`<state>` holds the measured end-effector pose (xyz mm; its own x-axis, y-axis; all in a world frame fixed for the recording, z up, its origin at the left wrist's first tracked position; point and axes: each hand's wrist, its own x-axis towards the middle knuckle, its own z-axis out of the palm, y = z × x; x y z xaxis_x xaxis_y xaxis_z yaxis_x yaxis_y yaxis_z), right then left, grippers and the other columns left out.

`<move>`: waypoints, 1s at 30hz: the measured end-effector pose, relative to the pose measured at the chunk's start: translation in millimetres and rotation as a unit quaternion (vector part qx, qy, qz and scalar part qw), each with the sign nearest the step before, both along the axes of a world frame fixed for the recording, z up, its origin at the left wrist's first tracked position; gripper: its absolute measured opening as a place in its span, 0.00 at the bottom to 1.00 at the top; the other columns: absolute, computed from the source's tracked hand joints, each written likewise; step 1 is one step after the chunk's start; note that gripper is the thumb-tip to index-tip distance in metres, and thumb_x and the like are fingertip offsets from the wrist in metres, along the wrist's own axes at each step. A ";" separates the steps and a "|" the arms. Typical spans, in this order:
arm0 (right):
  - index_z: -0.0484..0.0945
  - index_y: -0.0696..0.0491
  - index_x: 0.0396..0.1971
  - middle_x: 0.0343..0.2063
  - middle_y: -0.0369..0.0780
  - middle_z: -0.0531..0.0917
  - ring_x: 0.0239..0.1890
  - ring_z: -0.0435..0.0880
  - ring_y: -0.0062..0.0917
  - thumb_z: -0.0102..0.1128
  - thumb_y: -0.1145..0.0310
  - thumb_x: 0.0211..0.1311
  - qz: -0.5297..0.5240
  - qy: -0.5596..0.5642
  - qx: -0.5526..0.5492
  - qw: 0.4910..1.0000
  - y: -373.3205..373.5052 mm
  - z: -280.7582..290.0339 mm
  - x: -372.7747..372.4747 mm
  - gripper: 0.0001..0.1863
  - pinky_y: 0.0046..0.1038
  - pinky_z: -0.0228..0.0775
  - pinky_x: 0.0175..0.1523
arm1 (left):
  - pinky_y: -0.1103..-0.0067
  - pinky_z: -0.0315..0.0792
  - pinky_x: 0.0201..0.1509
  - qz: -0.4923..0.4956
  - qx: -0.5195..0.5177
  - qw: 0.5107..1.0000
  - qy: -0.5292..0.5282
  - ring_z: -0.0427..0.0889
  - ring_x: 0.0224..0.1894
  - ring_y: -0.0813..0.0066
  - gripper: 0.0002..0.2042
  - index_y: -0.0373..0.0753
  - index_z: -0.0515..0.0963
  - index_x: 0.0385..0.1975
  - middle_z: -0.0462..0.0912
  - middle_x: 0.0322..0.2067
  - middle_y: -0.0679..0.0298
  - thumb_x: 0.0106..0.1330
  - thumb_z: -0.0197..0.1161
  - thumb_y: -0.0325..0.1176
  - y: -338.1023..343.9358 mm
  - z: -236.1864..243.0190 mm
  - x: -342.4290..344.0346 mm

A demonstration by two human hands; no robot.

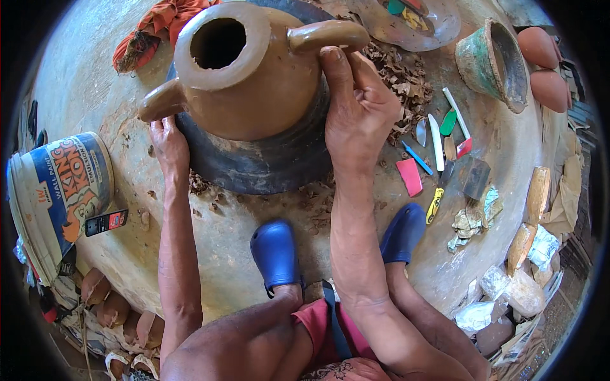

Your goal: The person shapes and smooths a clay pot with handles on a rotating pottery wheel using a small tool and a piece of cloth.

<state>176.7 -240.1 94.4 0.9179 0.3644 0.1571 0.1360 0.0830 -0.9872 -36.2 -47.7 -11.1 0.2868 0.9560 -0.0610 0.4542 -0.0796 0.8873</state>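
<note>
A brown, wet-looking clay pot (pixel 254 105) with a wide round mouth and two loop handles sits on a dark round turntable (pixel 254 165). My left hand (pixel 168 143) is at the left handle (pixel 159 101), its curled fingers on the underside. My right hand (pixel 362 117) holds the right handle (pixel 318 35), thumb pressed to it from below and fingers bent behind. Clay shavings (pixel 400 82) lie around the turntable. Right of it are assorted small tools: white sticks (pixel 436 143), a blue tool (pixel 416 157), a pink scraper (pixel 409 178) and a yellow-handled cutter (pixel 434 205).
A large bucket (pixel 38 190) and phone (pixel 107 222) are left. Orange cloth (pixel 171 19), a plate (pixel 432 32), a green-stained pot (pixel 473 66) and red pots (pixel 548 89) sit behind. Clay pieces (pixel 114 308) and wooden blocks (pixel 537 193) edge the floor. My blue-clogged feet (pixel 273 254) are below.
</note>
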 end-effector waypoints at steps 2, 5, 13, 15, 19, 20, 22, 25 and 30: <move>0.91 0.54 0.50 0.47 0.40 0.93 0.46 0.87 0.22 0.75 0.67 0.71 -0.012 -0.039 0.008 0.999 0.0 -6.7 2.8 0.12 0.26 0.78 0.48 | 0.69 0.70 0.68 0.001 -0.003 1.000 0.003 0.82 0.61 0.66 0.19 0.34 0.82 0.61 0.87 0.57 0.57 0.86 0.51 0.40 1.2 -2.1 -2.2; 0.92 0.55 0.47 0.40 0.39 0.92 0.40 0.85 0.23 0.76 0.69 0.69 -0.056 -0.089 -0.041 0.994 -10.7 -10.3 1.0 0.10 0.26 0.76 0.44 | 0.68 0.69 0.69 0.013 -0.020 1.000 0.000 0.82 0.61 0.64 0.20 0.34 0.82 0.62 0.86 0.58 0.56 0.87 0.50 0.41 1.5 -4.7 -4.1; 0.91 0.51 0.56 0.28 0.36 0.81 0.32 0.76 0.26 0.70 0.77 0.70 -0.030 -0.375 -0.202 0.904 -32.5 23.6 -8.4 0.16 0.29 0.68 0.39 | 0.66 0.69 0.69 0.011 0.017 0.999 0.027 0.82 0.62 0.58 0.21 0.33 0.78 0.65 0.85 0.60 0.50 0.87 0.50 0.43 -1.3 -2.7 -5.9; 0.88 0.48 0.62 0.29 0.38 0.80 0.33 0.74 0.31 0.68 0.79 0.69 -0.013 -0.392 -0.211 0.895 -39.0 21.7 -0.4 0.23 0.32 0.68 0.42 | 0.66 0.69 0.70 0.006 0.018 0.999 0.036 0.81 0.63 0.58 0.21 0.32 0.78 0.66 0.85 0.60 0.50 0.87 0.50 0.42 -7.0 5.4 0.8; 0.84 0.46 0.68 0.29 0.38 0.79 0.33 0.74 0.30 0.66 0.78 0.71 0.014 -0.412 -0.316 0.855 -41.1 21.6 0.4 0.26 0.32 0.69 0.43 | 0.66 0.69 0.70 0.014 0.000 1.000 0.005 0.82 0.63 0.58 0.21 0.32 0.77 0.66 0.85 0.60 0.50 0.87 0.50 0.41 -5.5 0.0 -1.0; 0.83 0.45 0.69 0.28 0.38 0.78 0.33 0.73 0.30 0.65 0.78 0.72 0.029 -0.417 -0.333 0.845 -39.8 20.8 -1.1 0.27 0.32 0.70 0.43 | 0.66 0.69 0.69 0.014 0.003 1.000 0.016 0.82 0.63 0.58 0.21 0.32 0.77 0.66 0.85 0.60 0.50 0.87 0.50 0.41 -6.9 4.0 -0.1; 0.84 0.42 0.68 0.28 0.38 0.77 0.33 0.73 0.33 0.64 0.79 0.68 0.073 -0.287 -0.243 0.924 -33.2 18.4 -7.4 0.29 0.34 0.71 0.43 | 0.66 0.69 0.69 0.014 0.006 1.000 0.027 0.82 0.63 0.58 0.21 0.33 0.77 0.66 0.85 0.60 0.50 0.87 0.50 0.41 -7.2 4.3 -0.2; 0.84 0.42 0.68 0.27 0.37 0.76 0.34 0.73 0.32 0.61 0.81 0.68 0.121 -0.197 -0.166 0.959 -32.8 25.9 -4.3 0.30 0.33 0.71 0.44 | 0.65 0.69 0.69 0.030 0.006 0.999 -0.010 0.81 0.62 0.57 0.21 0.32 0.81 0.61 0.85 0.59 0.52 0.83 0.51 0.41 -6.0 2.8 -1.1; 0.81 0.47 0.70 0.30 0.36 0.77 0.35 0.74 0.23 0.56 0.82 0.73 0.056 -0.370 -0.295 0.879 -43.0 22.5 7.4 0.28 0.25 0.70 0.47 | 0.64 0.69 0.70 0.021 0.001 1.000 0.006 0.81 0.63 0.56 0.22 0.33 0.80 0.64 0.84 0.61 0.52 0.84 0.51 0.42 -5.2 3.4 3.3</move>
<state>184.1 -283.2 116.9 0.5969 0.6638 0.4506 0.7831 -0.3599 -0.5072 -33.0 -52.9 -7.7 0.2453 0.9675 -0.0622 0.4673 -0.0618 0.8819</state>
